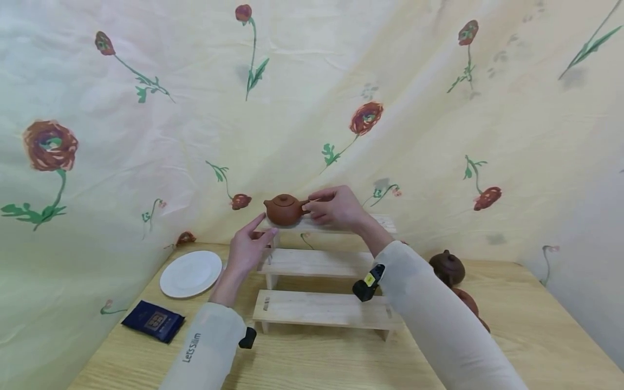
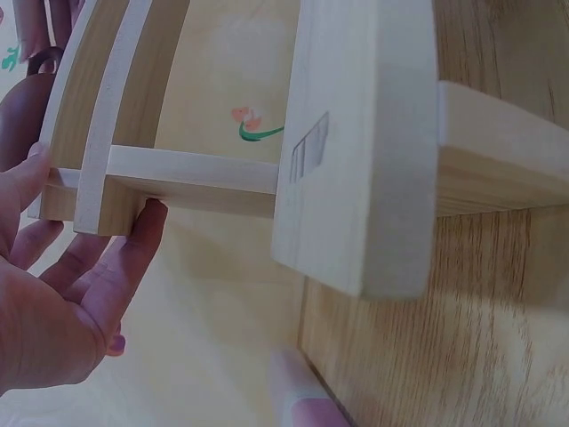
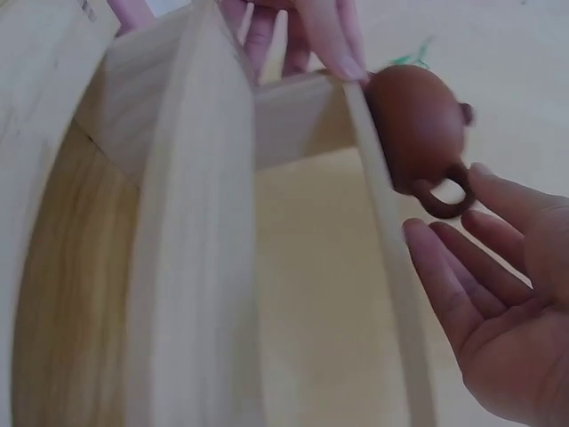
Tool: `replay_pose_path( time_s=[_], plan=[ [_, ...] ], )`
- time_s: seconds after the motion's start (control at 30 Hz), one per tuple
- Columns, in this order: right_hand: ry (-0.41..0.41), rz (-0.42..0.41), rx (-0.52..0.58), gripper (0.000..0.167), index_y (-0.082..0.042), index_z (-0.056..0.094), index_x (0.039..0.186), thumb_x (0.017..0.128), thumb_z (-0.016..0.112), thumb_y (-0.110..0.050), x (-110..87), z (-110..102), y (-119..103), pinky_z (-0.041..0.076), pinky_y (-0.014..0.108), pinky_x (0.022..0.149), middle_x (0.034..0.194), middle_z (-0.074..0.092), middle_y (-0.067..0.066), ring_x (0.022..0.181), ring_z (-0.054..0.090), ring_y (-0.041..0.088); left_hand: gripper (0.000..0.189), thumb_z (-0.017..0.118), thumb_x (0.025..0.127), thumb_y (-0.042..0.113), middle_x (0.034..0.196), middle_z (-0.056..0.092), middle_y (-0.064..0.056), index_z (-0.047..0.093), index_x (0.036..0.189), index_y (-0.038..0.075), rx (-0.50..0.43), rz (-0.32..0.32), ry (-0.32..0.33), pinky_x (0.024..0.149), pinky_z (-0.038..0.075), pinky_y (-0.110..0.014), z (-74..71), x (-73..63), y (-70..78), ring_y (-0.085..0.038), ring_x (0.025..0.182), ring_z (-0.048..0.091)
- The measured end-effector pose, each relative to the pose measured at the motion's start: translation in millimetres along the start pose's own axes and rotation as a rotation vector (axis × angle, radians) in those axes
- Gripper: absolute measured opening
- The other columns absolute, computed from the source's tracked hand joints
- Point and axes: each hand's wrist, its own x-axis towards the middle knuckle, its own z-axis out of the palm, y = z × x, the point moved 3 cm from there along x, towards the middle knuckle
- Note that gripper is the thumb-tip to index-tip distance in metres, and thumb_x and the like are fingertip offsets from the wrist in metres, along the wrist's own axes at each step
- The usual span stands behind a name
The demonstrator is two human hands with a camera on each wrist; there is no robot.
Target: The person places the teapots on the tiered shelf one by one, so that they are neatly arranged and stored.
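While the teapot (image 1: 284, 212) is resting,
right hand (image 1: 337, 208) (its three o'clock) and left hand (image 1: 246, 249) (eight) are gripping nothing, fingers parted.

I'm watching a small, round, reddish-brown teapot (image 1: 284, 211) sitting upright at the left end of the top step of a pale, bare-wood, three-step stand (image 1: 317, 262). Its knobbed lid is resting in place, its spout is pointing left, and its looped handle is reaching right, beside the fingers of the right hand (image 1: 336, 208). The stand's steps are rising away from me, with the left hand (image 1: 247, 246) touching its left end.
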Motion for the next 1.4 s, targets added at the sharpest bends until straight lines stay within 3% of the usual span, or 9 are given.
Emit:
replay_pose_path(
  time_s=[0.27, 0.5, 0.67, 0.77, 0.9, 1.03, 1.27, 1.4],
  plan=[
    [0.070, -0.061, -0.056, 0.045, 0.002, 0.066, 0.139, 0.103, 0.072, -0.024, -30.3, -64.7, 0.8, 0.065, 0.038, 0.084, 0.131, 0.072, 0.024, 0.108, 0.076, 0.035, 0.066, 0.071, 0.103, 0.033, 0.117, 0.074, -0.020, 0.045, 0.162, 0.020, 0.004, -0.018, -0.011, 0.068, 0.051, -0.023, 0.3, 0.5, 0.2, -0.033, 0.100, 0.076],
    [0.159, -0.053, -0.202, 0.053, -0.001, 0.064, 0.144, 0.104, 0.069, -0.036, -84.4, -129.9, 17.2, 0.064, 0.031, 0.084, 0.135, 0.070, 0.023, 0.098, 0.079, 0.015, 0.066, 0.070, 0.103, 0.034, 0.119, 0.073, -0.021, 0.044, 0.163, 0.020, 0.012, -0.011, -0.023, 0.070, 0.052, -0.022, 2.1, 4.0, 6.1, -0.033, 0.101, 0.076],
    [0.203, -0.008, -0.264, 0.052, -0.002, 0.064, 0.143, 0.105, 0.067, -0.037, -125.4, -159.9, 42.0, 0.063, 0.027, 0.083, 0.128, 0.075, 0.018, 0.090, 0.078, 0.005, 0.067, 0.070, 0.103, 0.034, 0.120, 0.074, -0.021, 0.044, 0.163, 0.020, 0.023, -0.009, -0.031, 0.072, 0.052, -0.022, 0.6, 3.9, 5.8, -0.032, 0.103, 0.075],
    [0.222, 0.009, -0.282, 0.050, 0.001, 0.064, 0.142, 0.106, 0.066, -0.033, -147.3, -171.9, 57.6, 0.062, 0.023, 0.079, 0.118, 0.079, 0.011, 0.088, 0.078, 0.005, 0.067, 0.070, 0.103, 0.034, 0.119, 0.074, -0.021, 0.044, 0.163, 0.019, 0.025, 0.004, -0.027, 0.073, 0.052, -0.022, -1.1, 3.7, 5.1, -0.032, 0.101, 0.076],
    [0.245, 0.036, -0.289, 0.050, 0.005, 0.062, 0.141, 0.107, 0.064, -0.032, -173.2, -184.0, 79.7, 0.060, 0.019, 0.077, 0.104, 0.081, -0.008, 0.087, 0.079, 0.006, 0.067, 0.070, 0.103, 0.034, 0.119, 0.075, -0.022, 0.044, 0.163, 0.018, 0.030, 0.007, -0.025, 0.073, 0.053, -0.021, -1.9, 3.9, 3.9, -0.032, 0.099, 0.077],
    [0.259, 0.040, -0.238, 0.047, 0.006, 0.063, 0.139, 0.107, 0.065, -0.028, -194.5, -189.5, 103.5, 0.063, 0.024, 0.076, 0.100, 0.077, -0.023, 0.087, 0.078, 0.006, 0.067, 0.070, 0.103, 0.035, 0.120, 0.074, -0.022, 0.044, 0.163, 0.018, 0.036, -0.007, -0.026, 0.073, 0.053, -0.021, -1.6, 4.4, 1.6, -0.030, 0.099, 0.076],
    [0.291, 0.083, -0.156, 0.029, -0.015, 0.074, 0.131, 0.106, 0.067, -0.026, -227.9, -191.4, 144.3, 0.063, 0.027, 0.074, 0.105, 0.075, -0.028, 0.088, 0.078, 0.005, 0.066, 0.069, 0.103, 0.035, 0.119, 0.075, -0.022, 0.045, 0.162, 0.019, 0.035, 0.000, -0.025, 0.074, 0.051, -0.023, -1.5, 4.8, -1.6, -0.031, 0.101, 0.076],
    [0.334, 0.095, -0.118, 0.025, -0.018, 0.077, 0.128, 0.105, 0.068, -0.023, -245.3, -190.8, 164.4, 0.064, 0.028, 0.073, 0.107, 0.074, -0.028, 0.088, 0.078, 0.004, 0.066, 0.069, 0.103, 0.036, 0.117, 0.075, -0.022, 0.045, 0.162, 0.020, 0.034, 0.003, -0.022, 0.072, 0.050, -0.024, -1.0, 5.1, -2.7, -0.031, 0.099, 0.076]
  ],
)
